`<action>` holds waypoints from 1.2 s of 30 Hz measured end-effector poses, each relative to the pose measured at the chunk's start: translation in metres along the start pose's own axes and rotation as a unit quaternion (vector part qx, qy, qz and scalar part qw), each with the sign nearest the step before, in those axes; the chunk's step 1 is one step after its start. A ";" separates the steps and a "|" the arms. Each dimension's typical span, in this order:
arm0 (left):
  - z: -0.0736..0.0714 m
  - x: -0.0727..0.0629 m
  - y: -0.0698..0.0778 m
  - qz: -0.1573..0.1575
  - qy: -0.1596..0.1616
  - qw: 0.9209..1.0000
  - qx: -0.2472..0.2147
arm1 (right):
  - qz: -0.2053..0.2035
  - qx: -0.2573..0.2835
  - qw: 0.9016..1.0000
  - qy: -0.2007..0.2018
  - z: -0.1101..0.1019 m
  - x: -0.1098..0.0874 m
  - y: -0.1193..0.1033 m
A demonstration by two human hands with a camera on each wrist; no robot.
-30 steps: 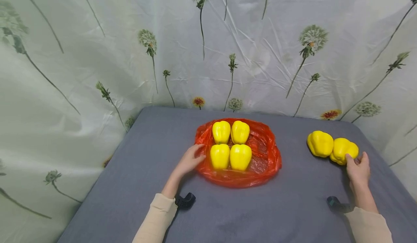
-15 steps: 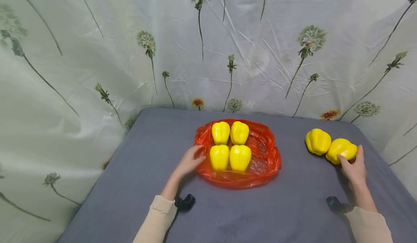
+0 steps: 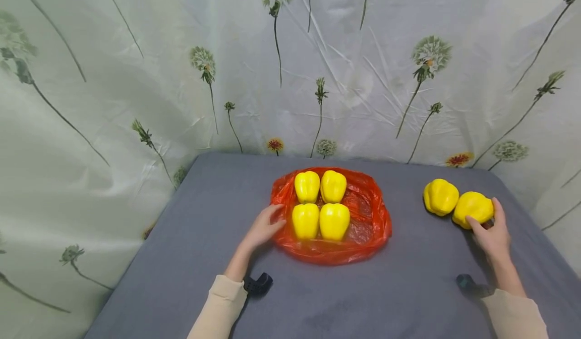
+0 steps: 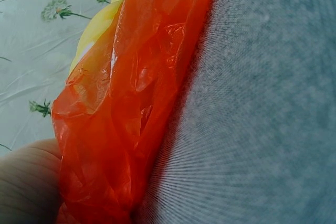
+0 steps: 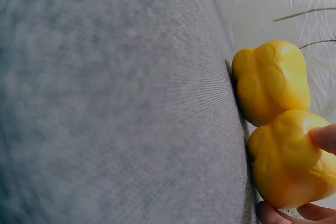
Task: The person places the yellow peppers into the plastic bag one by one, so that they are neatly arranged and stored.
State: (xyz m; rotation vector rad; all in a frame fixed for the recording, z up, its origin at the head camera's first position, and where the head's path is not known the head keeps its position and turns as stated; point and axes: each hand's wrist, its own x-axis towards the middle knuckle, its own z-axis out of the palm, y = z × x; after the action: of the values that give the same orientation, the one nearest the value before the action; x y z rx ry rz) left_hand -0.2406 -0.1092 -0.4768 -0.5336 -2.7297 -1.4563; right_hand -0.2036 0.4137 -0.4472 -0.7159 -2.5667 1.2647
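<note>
A red plastic bag (image 3: 381, 223) lies spread on the grey table, its rim rolled outward. Several yellow bell peppers (image 3: 334, 221) stand inside it in two rows. My left hand (image 3: 262, 226) holds the bag's left rim; in the left wrist view the red plastic (image 4: 126, 103) covers part of that hand, so its fingertips are hidden. Over at the right, two more yellow bell peppers lie side by side. My right hand (image 3: 492, 233) grips the nearer pepper (image 3: 473, 209) between thumb and fingers, and this pepper touches the farther one (image 3: 441, 197).
Grey cloth covers the table (image 3: 408, 288). A pale curtain (image 3: 363, 76) printed with dandelions hangs behind and along both sides. Black wrist mounts (image 3: 258, 283) sit under the sleeves' cuffs.
My right hand has moved slightly left and farther round the nearer pepper, which has shifted and turned a little. The other loose pepper has also shifted slightly. My left hand stays at the bag.
</note>
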 end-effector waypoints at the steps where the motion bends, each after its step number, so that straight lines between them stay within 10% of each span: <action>1: -0.001 0.000 0.000 0.005 0.002 1.000 -0.003 | -0.001 0.002 1.000 0.002 0.001 0.001 -0.001; 11: -0.005 -0.002 0.003 -0.058 -0.001 0.998 0.007 | 0.013 0.011 0.999 0.036 0.007 -0.001 -0.008; 36: 0.001 0.003 0.001 -0.049 -0.008 0.999 0.004 | -0.025 0.031 0.997 0.067 -0.008 -0.028 -0.031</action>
State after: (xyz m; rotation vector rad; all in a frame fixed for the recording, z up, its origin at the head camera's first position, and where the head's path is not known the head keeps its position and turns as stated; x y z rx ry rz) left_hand -0.2435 -0.1073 -0.4758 -0.4173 -2.8112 -1.4655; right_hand -0.1865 0.3892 -0.4172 -0.6943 -2.4129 1.2297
